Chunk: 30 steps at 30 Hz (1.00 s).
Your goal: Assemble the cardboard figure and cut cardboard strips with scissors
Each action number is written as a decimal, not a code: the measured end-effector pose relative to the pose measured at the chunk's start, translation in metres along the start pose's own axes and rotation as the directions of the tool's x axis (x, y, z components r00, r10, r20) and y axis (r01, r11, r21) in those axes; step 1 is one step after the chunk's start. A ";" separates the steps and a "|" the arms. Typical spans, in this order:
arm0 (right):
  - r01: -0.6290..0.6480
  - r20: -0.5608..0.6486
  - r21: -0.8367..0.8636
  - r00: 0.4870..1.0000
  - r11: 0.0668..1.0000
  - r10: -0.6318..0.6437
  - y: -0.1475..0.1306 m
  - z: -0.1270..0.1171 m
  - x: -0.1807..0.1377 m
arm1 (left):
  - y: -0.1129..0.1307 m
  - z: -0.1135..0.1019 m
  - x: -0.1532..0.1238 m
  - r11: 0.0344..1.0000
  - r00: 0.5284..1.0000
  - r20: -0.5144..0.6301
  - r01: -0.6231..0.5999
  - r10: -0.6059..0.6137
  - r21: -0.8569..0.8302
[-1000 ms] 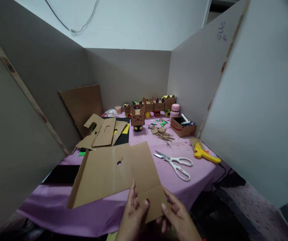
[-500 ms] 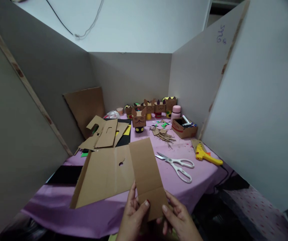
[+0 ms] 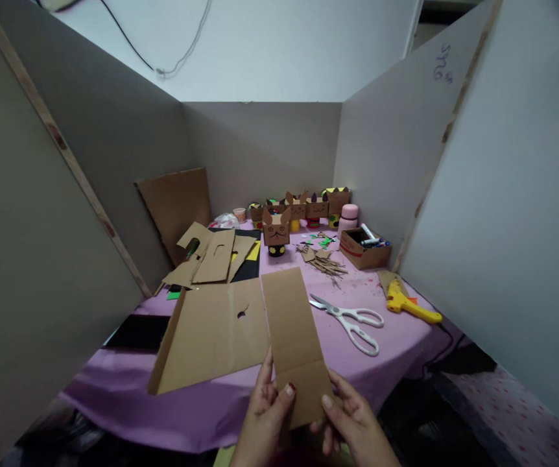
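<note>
The left hand (image 3: 264, 415) and right hand (image 3: 352, 425) pinch the near end of a cardboard strip (image 3: 295, 331), thumbs on top and fingers beneath. Its long axis runs away from the person, the far end leaning slightly left over the purple tablecloth (image 3: 386, 337). Grip and heading match a second ago, with a cardboard sheet (image 3: 211, 337) just left and scissors (image 3: 352, 319) to the right.

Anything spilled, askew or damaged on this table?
Cardboard slivers lie scattered on the purple cloth beside the marker box; the scissors lie open. The big cardboard sheet has a small hole. The held strip shows one crease.
</note>
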State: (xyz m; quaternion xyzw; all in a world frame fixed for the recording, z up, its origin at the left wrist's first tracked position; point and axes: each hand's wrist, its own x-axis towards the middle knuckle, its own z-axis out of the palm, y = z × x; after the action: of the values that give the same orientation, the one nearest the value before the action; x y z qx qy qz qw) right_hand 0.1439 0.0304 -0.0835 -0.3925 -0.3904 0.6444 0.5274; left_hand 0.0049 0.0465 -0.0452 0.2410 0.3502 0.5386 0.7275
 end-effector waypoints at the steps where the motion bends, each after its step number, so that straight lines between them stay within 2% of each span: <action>1: -0.015 0.000 0.026 1.000 1.000 0.015 -0.001 0.001 0.000 | 0.000 0.000 -0.001 1.000 1.000 0.018 0.009 -0.009 -0.001; 4: -0.055 0.001 0.112 0.998 0.992 0.055 -0.004 0.004 0.000 | -0.001 0.001 -0.003 0.999 0.998 0.043 0.037 -0.037 0.008; 8: -0.089 0.006 0.234 0.996 0.968 0.090 -0.007 0.004 0.000 | 0.002 0.005 -0.006 0.996 0.996 -0.027 0.085 -0.084 0.022; 11: -0.142 0.104 0.286 0.988 0.948 0.117 -0.004 0.000 0.001 | 0.010 0.009 -0.007 0.996 0.996 -0.044 0.084 -0.083 0.032; 18: -0.311 0.335 0.432 0.927 0.846 0.170 -0.008 0.005 -0.007 | 0.030 0.007 -0.009 0.981 0.980 0.123 0.168 -0.156 -0.095; 21: -0.316 0.369 0.421 0.916 0.850 0.158 -0.016 0.012 -0.010 | 0.032 0.002 -0.010 0.976 0.971 0.186 0.178 -0.152 -0.126; 27: -0.332 0.378 0.363 0.907 0.871 0.188 -0.018 0.012 -0.009 | 0.037 0.003 -0.011 0.972 0.972 0.166 0.192 -0.168 -0.139; 30: -0.340 0.410 0.335 0.892 0.879 0.189 -0.018 0.012 -0.009 | 0.048 0.005 -0.005 0.971 0.984 0.146 0.129 -0.100 -0.203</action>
State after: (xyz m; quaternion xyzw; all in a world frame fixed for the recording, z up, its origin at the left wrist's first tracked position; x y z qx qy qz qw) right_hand 0.1406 0.0230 -0.0611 -0.2009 -0.2837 0.8386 0.4195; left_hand -0.0216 0.0562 -0.0056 0.1775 0.2543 0.5121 0.8010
